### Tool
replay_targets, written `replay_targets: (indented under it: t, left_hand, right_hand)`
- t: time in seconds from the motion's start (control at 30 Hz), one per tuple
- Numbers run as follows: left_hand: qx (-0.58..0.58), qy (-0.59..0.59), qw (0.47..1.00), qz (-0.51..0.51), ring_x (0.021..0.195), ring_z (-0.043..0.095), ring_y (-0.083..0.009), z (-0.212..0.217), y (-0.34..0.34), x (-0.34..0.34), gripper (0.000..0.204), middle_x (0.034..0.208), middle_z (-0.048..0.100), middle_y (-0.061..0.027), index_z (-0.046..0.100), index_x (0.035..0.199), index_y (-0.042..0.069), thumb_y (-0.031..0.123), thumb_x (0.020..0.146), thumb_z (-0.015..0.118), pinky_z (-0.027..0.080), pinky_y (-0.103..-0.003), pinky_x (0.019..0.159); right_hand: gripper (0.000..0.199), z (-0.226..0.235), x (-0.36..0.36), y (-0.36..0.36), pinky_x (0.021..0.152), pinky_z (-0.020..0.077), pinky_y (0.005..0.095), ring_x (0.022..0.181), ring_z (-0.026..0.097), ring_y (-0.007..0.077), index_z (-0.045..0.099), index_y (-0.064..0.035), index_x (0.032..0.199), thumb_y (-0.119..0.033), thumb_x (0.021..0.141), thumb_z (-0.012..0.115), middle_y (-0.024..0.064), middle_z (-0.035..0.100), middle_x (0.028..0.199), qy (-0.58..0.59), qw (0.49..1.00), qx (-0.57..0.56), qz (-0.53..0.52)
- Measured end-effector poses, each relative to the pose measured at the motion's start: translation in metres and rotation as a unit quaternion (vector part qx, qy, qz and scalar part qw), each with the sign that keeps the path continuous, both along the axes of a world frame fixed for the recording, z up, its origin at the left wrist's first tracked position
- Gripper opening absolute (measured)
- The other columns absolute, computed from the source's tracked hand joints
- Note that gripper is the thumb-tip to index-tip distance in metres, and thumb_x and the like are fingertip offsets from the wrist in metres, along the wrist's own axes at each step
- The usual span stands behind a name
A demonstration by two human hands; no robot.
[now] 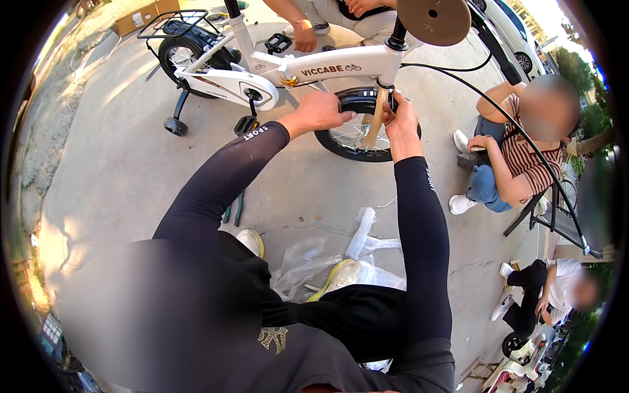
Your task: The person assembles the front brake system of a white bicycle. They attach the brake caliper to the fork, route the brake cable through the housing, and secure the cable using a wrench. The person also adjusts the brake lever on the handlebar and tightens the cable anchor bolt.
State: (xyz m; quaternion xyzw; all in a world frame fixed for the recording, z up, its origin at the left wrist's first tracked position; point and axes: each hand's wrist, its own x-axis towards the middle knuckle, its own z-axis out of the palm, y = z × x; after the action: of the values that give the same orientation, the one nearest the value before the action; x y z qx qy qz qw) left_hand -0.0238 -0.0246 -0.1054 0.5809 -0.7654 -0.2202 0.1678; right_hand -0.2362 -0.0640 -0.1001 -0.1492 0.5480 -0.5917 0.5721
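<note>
Black-sleeved forearms reach up from the lower edge to a small white bike [282, 72] standing on the concrete floor [111, 170], its long axis running left to right, front wheel [354, 134] rightward. The left hand [319, 111] grips the tyre top; the right hand [401, 116] pinches the fork [375, 121]. Plastic wrap [341, 252] lies near the shoes.

Both arms wear tight black sleeves running down to the wrists, the left hand [319, 111] and right hand [401, 118] bare beyond them. Small white lettering marks each sleeve near the cuff. Dark top and black trousers below, with a pale emblem, possibly embroidered, low on the dark cloth. Pale shoes [341, 276] with yellowish edges.
</note>
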Motion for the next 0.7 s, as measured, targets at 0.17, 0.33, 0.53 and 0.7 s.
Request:
replay_targets:
  t: [0.17, 0.33, 0.53, 0.7]
  left_hand:
    - [0.178, 0.248, 0.937, 0.173, 0.096, 0.069, -0.0349, -0.034, 0.011, -0.048, 0.069, 0.100, 0.070, -0.0269, 0.065, 0.106, -0.013, 0.055, 0.097, 0.053, 0.051, -0.045, 0.083]
    - [0.229, 0.391, 0.870, 0.192, 0.108, 0.065, -0.0360, -0.025, 0.010, -0.086, 0.067, 0.116, 0.065, -0.0286, 0.059, 0.120, -0.013, 0.050, 0.100, 0.047, 0.048, -0.044, 0.090]
    - [0.250, 0.353, 0.892, 0.132, 0.113, 0.063, -0.0433, -0.019, 0.008, -0.089, 0.067, 0.120, 0.064, -0.0329, 0.062, 0.118, -0.013, 0.050, 0.099, 0.048, 0.048, -0.046, 0.094]
    - [0.307, 0.403, 0.853, 0.126, 0.105, 0.060, -0.0281, -0.018, -0.002, -0.081, 0.068, 0.112, 0.061, -0.0145, 0.057, 0.124, -0.007, 0.056, 0.100, 0.046, 0.048, -0.045, 0.092]
  right_hand:
    - [0.029, 0.001, 0.006, 0.002, 0.042, 0.0439, 0.0271, 0.057, 0.067, 0.0202, 0.057, -0.0043, 0.103, -0.021, 0.088, 0.077, 0.0091, 0.066, 0.084, 0.028, 0.999, 0.001, -0.039]
    - [0.029, 0.001, 0.012, 0.005, 0.042, 0.0439, 0.0277, 0.055, 0.064, 0.0183, 0.058, -0.0015, 0.101, -0.021, 0.088, 0.076, 0.0084, 0.064, 0.080, 0.028, 0.998, 0.007, -0.064]
    - [0.026, 0.007, 0.015, 0.010, 0.040, 0.0433, 0.0262, 0.049, 0.057, 0.0141, 0.060, -0.0032, 0.094, -0.024, 0.089, 0.076, 0.0047, 0.060, 0.071, 0.037, 0.997, 0.032, -0.063]
    - [0.020, 0.010, 0.007, 0.011, 0.039, 0.0364, 0.0203, 0.046, 0.046, 0.0073, 0.057, -0.0146, 0.088, -0.025, 0.092, 0.073, -0.0016, 0.054, 0.068, 0.016, 0.998, 0.055, -0.024]
